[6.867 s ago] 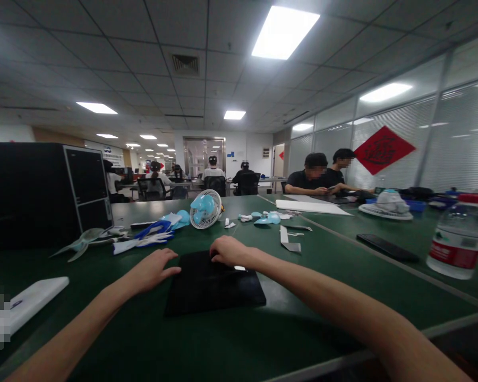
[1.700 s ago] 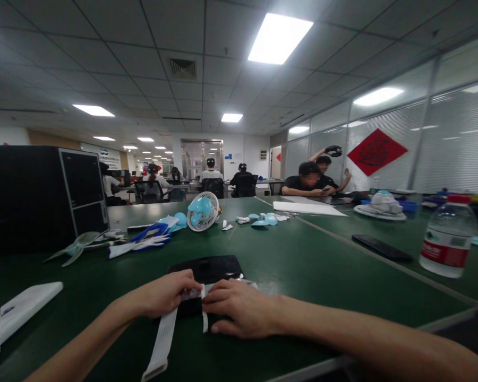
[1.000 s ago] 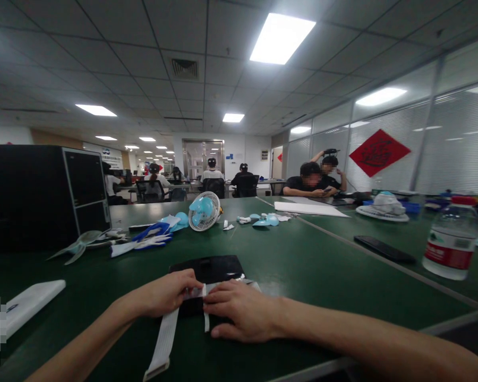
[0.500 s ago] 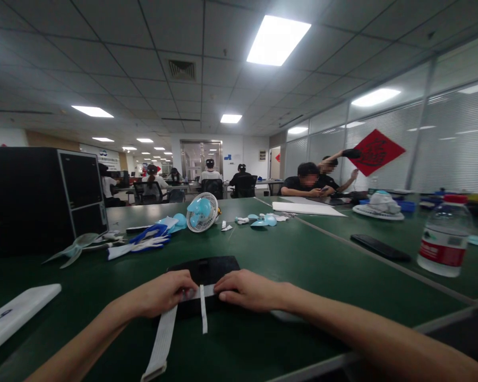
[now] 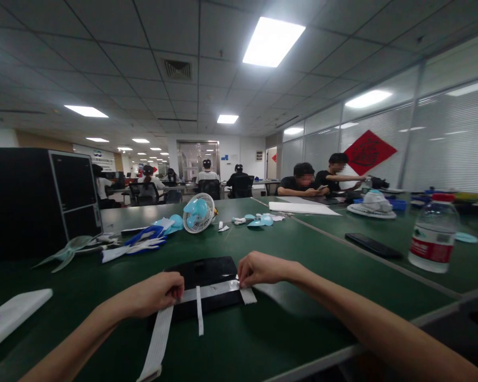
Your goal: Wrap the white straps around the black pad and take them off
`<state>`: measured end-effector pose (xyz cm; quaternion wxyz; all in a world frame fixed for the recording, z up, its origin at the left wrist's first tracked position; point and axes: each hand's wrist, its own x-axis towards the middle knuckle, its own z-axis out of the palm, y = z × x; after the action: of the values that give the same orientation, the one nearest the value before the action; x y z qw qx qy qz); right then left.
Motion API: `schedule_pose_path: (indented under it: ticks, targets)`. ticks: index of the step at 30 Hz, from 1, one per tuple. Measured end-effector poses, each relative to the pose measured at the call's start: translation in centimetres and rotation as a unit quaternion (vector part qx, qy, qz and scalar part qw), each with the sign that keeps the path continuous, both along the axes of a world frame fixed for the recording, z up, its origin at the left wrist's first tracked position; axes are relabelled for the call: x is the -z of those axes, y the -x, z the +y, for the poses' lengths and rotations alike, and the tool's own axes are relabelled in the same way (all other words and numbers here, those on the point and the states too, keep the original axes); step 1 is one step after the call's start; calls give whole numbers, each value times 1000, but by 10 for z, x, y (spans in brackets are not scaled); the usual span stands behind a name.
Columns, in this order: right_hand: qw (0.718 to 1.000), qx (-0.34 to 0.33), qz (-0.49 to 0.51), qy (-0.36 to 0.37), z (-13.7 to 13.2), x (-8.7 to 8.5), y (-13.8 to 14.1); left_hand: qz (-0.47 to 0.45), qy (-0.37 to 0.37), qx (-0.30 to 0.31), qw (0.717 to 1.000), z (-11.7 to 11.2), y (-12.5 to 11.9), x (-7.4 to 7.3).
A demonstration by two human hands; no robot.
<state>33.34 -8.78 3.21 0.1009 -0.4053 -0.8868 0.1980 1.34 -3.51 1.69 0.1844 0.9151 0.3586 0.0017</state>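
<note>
A flat black pad (image 5: 205, 270) lies on the green table (image 5: 302, 254) in front of me. A whitish tape strip (image 5: 213, 291) runs across its near part. My left hand (image 5: 155, 293) pinches the strip's left end, from which a long piece hangs down toward the table edge. My right hand (image 5: 261, 268) is closed with its fingertips on the strip's right end at the pad's right edge. A short white strip (image 5: 199, 317) crosses the tape and points toward me.
A small blue-and-white fan (image 5: 198, 212), blue-white gloves (image 5: 133, 244) and a black box (image 5: 35, 199) lie to the left and behind. A black phone (image 5: 372, 245) and a water bottle (image 5: 432, 233) are at right. People sit at far tables.
My right hand slid from the middle of the strip out to the pad's right edge, baring the tape laid flat across the pad. My left hand stayed at the left end.
</note>
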Motion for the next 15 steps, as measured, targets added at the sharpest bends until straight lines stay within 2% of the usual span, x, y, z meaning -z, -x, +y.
schedule_pose_path:
  ticks: [5,10,15]
  targets:
    - [1000,7,2,-10,1,0,-1,11,17,-17,1000,0,6,-5]
    - [995,63,19,-71,3,-4,3,1,-3,-32,999,9,12,-10]
    - [989,88,-36,-116,12,-7,24,2,-70,-128,989,38,29,-2]
